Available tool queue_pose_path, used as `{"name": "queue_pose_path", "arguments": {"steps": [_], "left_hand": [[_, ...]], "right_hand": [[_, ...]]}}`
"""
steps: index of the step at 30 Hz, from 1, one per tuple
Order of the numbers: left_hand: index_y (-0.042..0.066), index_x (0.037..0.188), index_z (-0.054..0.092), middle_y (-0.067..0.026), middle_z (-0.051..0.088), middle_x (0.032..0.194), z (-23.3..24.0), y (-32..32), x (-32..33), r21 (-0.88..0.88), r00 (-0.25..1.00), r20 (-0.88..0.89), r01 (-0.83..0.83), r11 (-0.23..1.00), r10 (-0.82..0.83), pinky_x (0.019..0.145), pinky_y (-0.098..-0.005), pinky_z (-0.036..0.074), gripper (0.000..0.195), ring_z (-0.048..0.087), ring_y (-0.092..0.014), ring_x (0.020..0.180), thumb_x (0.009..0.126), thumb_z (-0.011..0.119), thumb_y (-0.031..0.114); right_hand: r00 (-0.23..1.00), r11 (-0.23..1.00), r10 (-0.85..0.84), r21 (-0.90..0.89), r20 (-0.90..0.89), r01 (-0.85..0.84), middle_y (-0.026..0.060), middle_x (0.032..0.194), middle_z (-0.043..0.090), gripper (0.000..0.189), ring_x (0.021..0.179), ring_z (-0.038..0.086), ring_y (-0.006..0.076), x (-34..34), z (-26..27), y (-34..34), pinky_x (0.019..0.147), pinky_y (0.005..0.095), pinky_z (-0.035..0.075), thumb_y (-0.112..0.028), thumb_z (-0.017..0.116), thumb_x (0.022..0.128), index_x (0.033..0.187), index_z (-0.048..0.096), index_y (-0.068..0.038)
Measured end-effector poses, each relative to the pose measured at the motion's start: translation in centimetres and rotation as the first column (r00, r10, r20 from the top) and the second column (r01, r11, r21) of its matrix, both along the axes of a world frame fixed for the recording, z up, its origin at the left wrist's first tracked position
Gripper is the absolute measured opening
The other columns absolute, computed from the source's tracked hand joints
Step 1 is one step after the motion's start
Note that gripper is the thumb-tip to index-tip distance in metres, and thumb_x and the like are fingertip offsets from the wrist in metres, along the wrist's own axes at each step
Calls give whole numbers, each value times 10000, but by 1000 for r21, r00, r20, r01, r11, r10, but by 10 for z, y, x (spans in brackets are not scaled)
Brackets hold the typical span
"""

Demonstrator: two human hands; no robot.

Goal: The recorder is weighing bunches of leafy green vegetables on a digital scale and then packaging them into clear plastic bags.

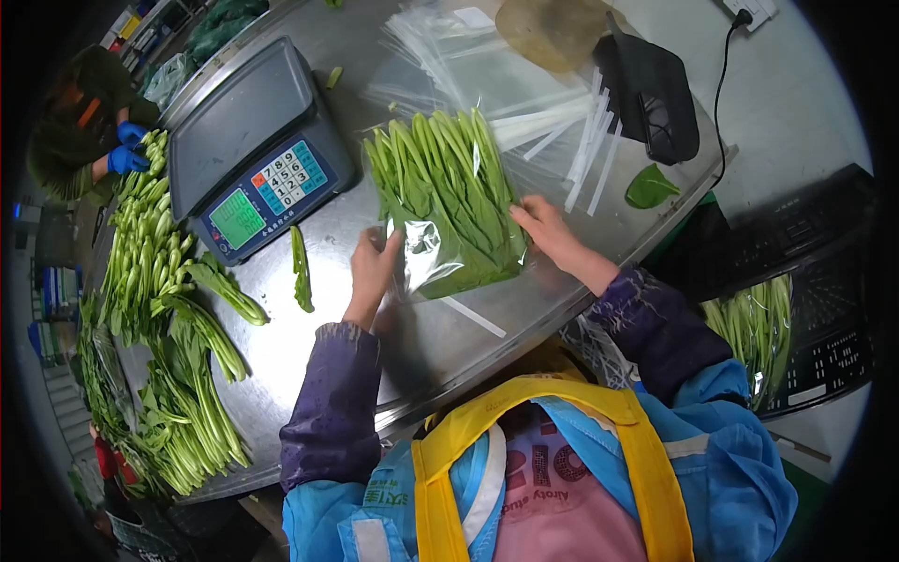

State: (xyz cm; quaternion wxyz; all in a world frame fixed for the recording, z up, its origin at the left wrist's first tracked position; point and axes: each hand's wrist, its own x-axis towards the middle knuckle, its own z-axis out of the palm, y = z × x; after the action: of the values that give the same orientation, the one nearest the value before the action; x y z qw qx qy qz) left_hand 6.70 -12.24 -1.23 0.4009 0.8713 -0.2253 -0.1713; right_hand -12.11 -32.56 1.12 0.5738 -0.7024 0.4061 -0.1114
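A transparent plastic bag (428, 270) full of leafy green vegetables (449, 190) lies on the steel table (337, 295). Its stalks point away from me and the leaves face my side. My left hand (372, 270) grips the bag's near left edge, thumb uppermost. At the right edge, my right hand (551, 228) pinches the plastic between thumb and fingers. Part of the fingers of both hands is hidden. A white strip (474, 316) lies on the steel just nearer to me than the bag.
A digital scale (242, 151) stands left, beside piled greens (144, 260). Flat plastic bags (513, 77), white strips (593, 140) and a black holder (653, 84) lie at the back. Bagged greens (751, 337) sit in a black crate (829, 316). Blue-gloved hands (128, 149) of another person work far left.
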Motion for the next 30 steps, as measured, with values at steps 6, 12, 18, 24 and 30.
{"name": "queue_pose_path", "arguments": {"steps": [6, 12, 18, 24, 30], "left_hand": [[-2, 978, 577, -91, 629, 863, 92, -1, 5, -465, 472, -837, -346, 815, -277, 584, -235, 474, 250, 592, -124, 662, 858, 544, 215], [-16, 1213, 415, -87, 530, 1107, 98, 11, 13, -631, 499, -740, -286, 721, -450, 729, -260, 443, 502, 532, -155, 898, 916, 402, 387], [-21, 1296, 255, -215, 408, 1224, 20, 38, -35, -247, 818, -571, -94, 964, -67, 890, -328, 394, 626, 427, -248, 1119, 799, 608, 124], [-53, 1149, 420, -141, 561, 1043, 41, 12, -50, -223, 419, -893, -98, 970, -163, 781, -338, 492, 407, 582, -224, 909, 785, 590, 17], [-4, 1147, 483, -116, 568, 1073, 87, -24, -69, -519, 289, -813, 36, 854, -506, 798, -320, 470, 370, 574, -204, 924, 861, 527, 226]], "right_hand": [[896, 976, 112, 121, 431, -180, 36, 841, 568, 258, 638, 554, 104, -7, 101, 5, 514, 239, 449, -237, 498, 863, 957, 530, 1], [872, 838, -156, 530, 464, -132, 43, 857, 545, 333, 697, 523, 99, -1, 121, -33, 601, 229, 422, -335, 436, 890, 984, 522, -27], [987, 957, 129, 272, -94, -99, 179, 1011, 550, 549, 984, 528, 241, -26, 9, 30, 847, 348, 429, -268, 675, 727, 1089, 433, 68], [990, 790, 91, 598, 105, -136, 90, 954, 626, 397, 858, 584, 141, -23, 37, 67, 728, 281, 477, -171, 692, 716, 1045, 584, 23], [958, 899, -225, 417, 180, 133, 128, 959, 554, 553, 876, 529, 184, -100, 110, 49, 760, 276, 421, -366, 631, 759, 1014, 508, 109]]}}
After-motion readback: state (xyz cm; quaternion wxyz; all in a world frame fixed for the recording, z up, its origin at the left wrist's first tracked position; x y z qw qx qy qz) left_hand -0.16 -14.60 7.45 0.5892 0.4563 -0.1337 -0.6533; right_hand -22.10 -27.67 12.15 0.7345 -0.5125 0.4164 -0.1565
